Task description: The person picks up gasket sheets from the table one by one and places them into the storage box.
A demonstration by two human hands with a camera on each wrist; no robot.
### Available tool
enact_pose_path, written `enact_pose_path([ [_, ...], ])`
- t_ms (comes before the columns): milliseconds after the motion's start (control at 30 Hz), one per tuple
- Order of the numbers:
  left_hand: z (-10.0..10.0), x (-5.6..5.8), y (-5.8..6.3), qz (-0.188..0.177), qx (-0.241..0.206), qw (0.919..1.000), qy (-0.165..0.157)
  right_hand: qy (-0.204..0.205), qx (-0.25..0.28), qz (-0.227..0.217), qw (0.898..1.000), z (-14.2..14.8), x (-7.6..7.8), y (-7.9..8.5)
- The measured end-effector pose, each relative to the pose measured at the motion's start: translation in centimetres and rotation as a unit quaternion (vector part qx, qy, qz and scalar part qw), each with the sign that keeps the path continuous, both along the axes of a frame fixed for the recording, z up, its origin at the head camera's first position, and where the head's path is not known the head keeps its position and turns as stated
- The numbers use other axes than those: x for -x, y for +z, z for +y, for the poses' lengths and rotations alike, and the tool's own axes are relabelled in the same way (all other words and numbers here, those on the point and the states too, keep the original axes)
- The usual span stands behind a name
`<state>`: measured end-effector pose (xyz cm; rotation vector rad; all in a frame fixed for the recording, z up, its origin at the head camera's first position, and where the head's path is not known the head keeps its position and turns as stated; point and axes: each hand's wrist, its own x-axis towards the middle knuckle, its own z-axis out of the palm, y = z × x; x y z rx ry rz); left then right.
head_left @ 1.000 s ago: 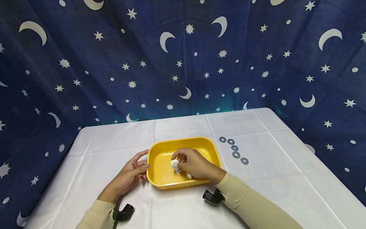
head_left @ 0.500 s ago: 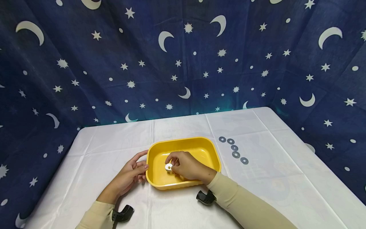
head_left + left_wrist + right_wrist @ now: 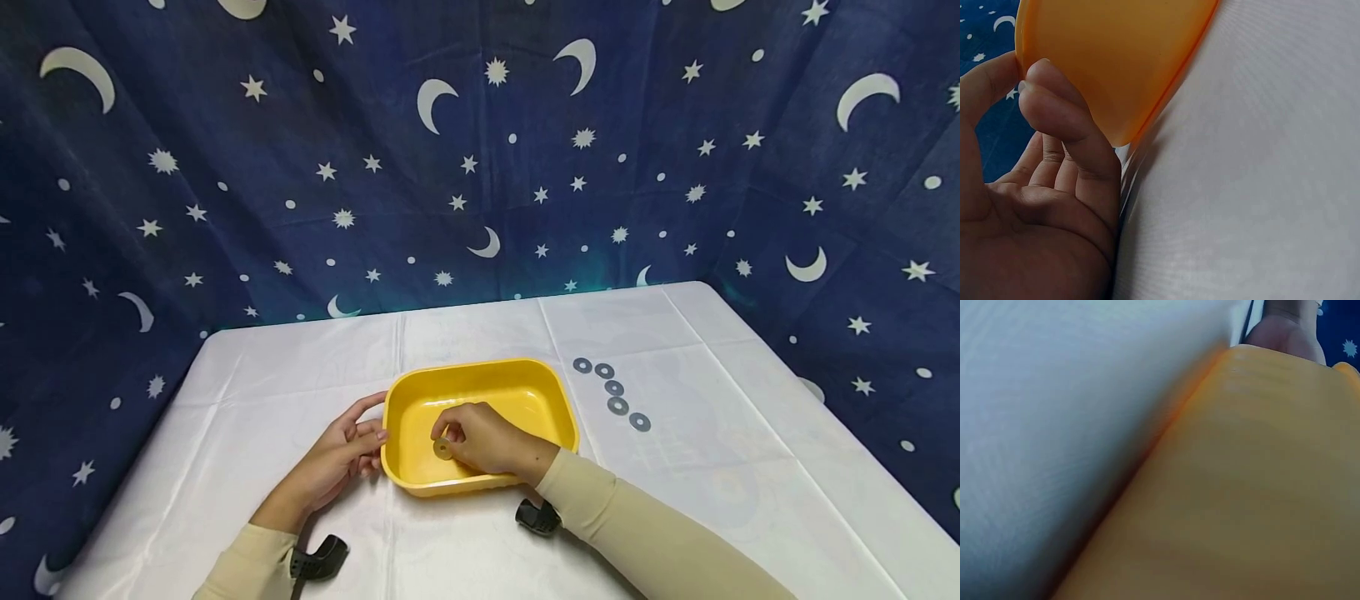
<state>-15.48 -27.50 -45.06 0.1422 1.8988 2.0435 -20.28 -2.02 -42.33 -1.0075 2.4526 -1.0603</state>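
Observation:
A yellow plastic tray (image 3: 517, 373) stands on the white-covered table. At its left end the left hand (image 3: 341, 460) holds the rim between thumb and fingers; the left wrist view shows this hand (image 3: 1054, 181) up close beside the tray wall (image 3: 1116, 69). Inside the tray, low over its floor, the right hand (image 3: 483, 437) pinches a flat metal washer (image 3: 442, 449) with thumb and fingertips. The palm side and other fingers of the right hand are hidden in the head view. In the right wrist view the tray's outer wall (image 3: 1241, 475) blocks the right hand.
Several grey washers lie flat in a bent row on the table right of the tray, the nearest washer (image 3: 640, 422) at the row's front end. The white tablecloth (image 3: 712, 500) reaches a dark blue curtain (image 3: 375, 150) with moons and stars.
The right hand has shifted left and slightly nearer inside the tray with the washer, which now looks darker and tilted differently. The left hand keeps its place at the rim.

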Motion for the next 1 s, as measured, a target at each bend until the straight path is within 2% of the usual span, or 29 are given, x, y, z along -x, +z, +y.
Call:
enact_pose_path([
  [400, 0.02, 0.09, 0.01, 0.001, 0.001, 1.0, -0.003, -0.002, -0.03, 0.01, 0.999, 0.04, 0.07, -0.13],
  [733, 0.1, -0.02, 0.07, -0.001, 0.007, 1.0, 0.002, 0.005, -0.061, 0.045, 0.997, 0.07, 0.15, -0.11],
  [1000, 0.13, -0.11, 0.1, -0.003, 0.008, 1.0, 0.004, -0.001, -0.054, 0.06, 0.997, 0.1, 0.2, -0.06],
])
